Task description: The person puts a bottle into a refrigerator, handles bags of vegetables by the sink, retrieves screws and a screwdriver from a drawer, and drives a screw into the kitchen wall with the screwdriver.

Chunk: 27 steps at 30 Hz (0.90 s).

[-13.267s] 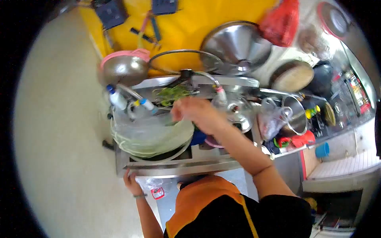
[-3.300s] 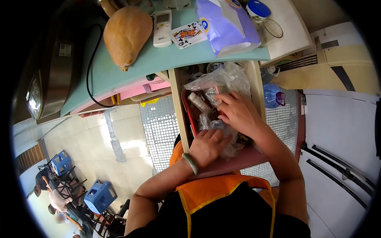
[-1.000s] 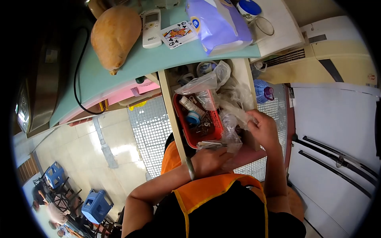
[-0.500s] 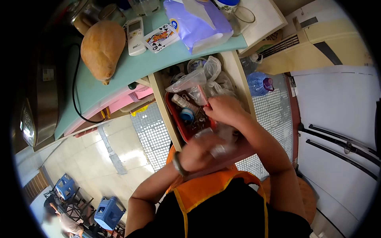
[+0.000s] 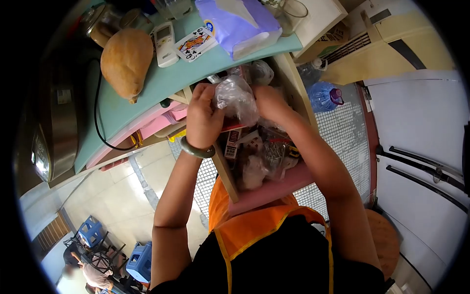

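Observation:
An open drawer (image 5: 306,110) holds many small things. My left hand (image 5: 203,120), a bangle at its wrist, is over the drawer's left side with its fingers curled. Its thumb is against a crumpled clear plastic bag (image 5: 236,98); what its fingers grip is hidden. On the other side of this bag, my right hand (image 5: 271,104) reaches into the drawer, its fingertips out of sight. Below the bag shows a strip of red tray edge (image 5: 234,127). Nearer me lie a printed box (image 5: 232,145), a bag of small metal pieces (image 5: 277,156) and a crumpled bag (image 5: 254,171).
On the green counter (image 5: 171,81) above are a squash (image 5: 127,61), a remote control (image 5: 165,44), playing cards (image 5: 196,44) and a purple tissue pack (image 5: 240,27). A water bottle (image 5: 324,97) stands right of the drawer. Blue stools (image 5: 139,262) and a person are at lower left.
My left hand has moved from the drawer's front to its far left side. The red tray, earlier in plain view, is now mostly hidden farther back. The drawer's front contents are uncovered.

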Each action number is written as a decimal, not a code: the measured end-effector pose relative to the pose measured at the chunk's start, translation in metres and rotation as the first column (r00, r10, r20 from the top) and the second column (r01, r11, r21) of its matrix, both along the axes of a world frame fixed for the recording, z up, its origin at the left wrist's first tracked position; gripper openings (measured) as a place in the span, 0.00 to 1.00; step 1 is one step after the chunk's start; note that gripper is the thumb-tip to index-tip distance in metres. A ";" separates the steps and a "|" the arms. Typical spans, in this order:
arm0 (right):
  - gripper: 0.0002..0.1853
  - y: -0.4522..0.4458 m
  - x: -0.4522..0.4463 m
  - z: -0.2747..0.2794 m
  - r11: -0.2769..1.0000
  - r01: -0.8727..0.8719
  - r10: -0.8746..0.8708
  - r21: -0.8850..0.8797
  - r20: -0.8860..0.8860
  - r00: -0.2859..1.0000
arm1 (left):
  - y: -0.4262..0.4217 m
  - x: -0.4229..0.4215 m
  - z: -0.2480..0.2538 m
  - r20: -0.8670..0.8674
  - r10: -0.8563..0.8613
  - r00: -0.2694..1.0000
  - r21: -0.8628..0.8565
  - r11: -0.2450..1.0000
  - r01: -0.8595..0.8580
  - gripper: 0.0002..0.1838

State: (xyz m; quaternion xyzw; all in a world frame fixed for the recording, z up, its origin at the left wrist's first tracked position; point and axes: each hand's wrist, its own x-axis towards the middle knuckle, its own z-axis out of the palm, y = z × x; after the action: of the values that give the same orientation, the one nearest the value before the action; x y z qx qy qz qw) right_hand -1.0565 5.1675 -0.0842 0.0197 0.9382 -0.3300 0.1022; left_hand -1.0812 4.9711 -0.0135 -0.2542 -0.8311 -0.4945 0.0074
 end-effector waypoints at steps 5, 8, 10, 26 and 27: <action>0.10 0.010 0.024 0.067 0.996 0.083 -0.079 0.010 -0.222 0.972 | 0.007 -0.003 -0.026 -0.102 -0.191 0.976 -0.655 0.751 0.079 0.12; 0.09 0.029 0.057 0.099 0.993 0.105 -0.117 -0.055 -0.313 0.943 | 0.013 -0.011 -0.032 -0.044 -0.292 0.955 -0.788 0.598 0.147 0.15; 0.08 0.035 0.093 0.107 0.991 -0.104 0.099 -0.082 -0.060 0.993 | 0.020 -0.015 -0.027 -0.043 -0.271 0.962 -0.800 0.586 0.130 0.17; 0.10 0.038 0.155 0.091 0.660 0.466 -0.459 -0.589 0.175 0.871 | -0.020 0.031 0.031 -0.362 -0.036 0.931 -0.191 0.981 -0.037 0.23; 0.10 0.042 0.156 0.086 0.603 0.477 -0.483 -0.639 0.184 0.856 | -0.024 0.042 0.028 -0.302 -0.014 0.953 -0.117 0.993 -0.022 0.19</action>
State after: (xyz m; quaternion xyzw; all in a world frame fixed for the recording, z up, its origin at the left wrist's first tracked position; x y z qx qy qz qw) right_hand -0.9002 5.2093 0.0018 0.2315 0.7176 -0.6568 0.0066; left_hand -1.0395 4.9476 0.0148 -0.3252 -0.8488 -0.3992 0.1204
